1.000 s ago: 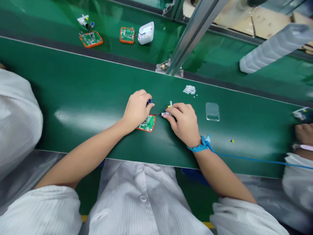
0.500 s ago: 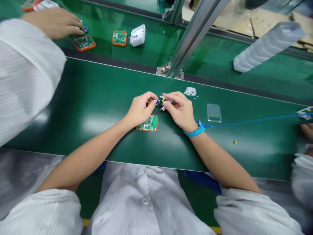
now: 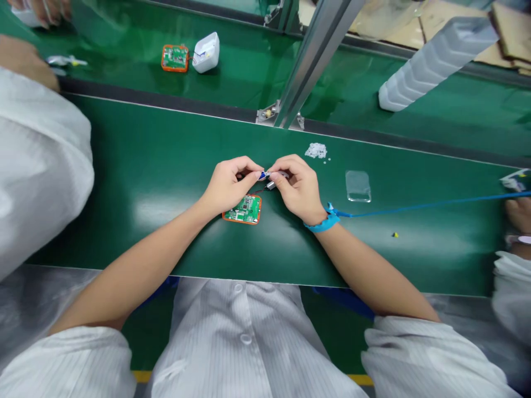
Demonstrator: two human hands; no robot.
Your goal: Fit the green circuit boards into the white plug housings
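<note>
My left hand (image 3: 227,182) and my right hand (image 3: 296,185) meet fingertip to fingertip just above the green bench mat (image 3: 157,166). The left pinches a small blue part (image 3: 262,175). The right pinches a small silver connector piece (image 3: 271,183) beside it, and thin red and black wires run from there down to a green circuit board with an orange rim (image 3: 243,209). That board lies flat on the mat under my left hand. A blue wrist strap (image 3: 321,224) sits on my right wrist, its blue cord (image 3: 435,203) stretching off to the right.
A heap of tiny white bits (image 3: 316,150) and a clear plastic piece (image 3: 358,185) lie right of my hands, with a small yellow speck (image 3: 395,235) nearer. On the far belt (image 3: 249,72) sit another orange-rimmed board (image 3: 175,57) and a white casing (image 3: 206,52). Co-workers' white sleeves flank me: left (image 3: 37,166), right (image 3: 512,287). A metal post (image 3: 307,55) rises behind.
My hands lifted off the mat and came together, the blue part and the connector now touching. The board and casing on the far belt drifted left. The co-worker's arm at left drew back.
</note>
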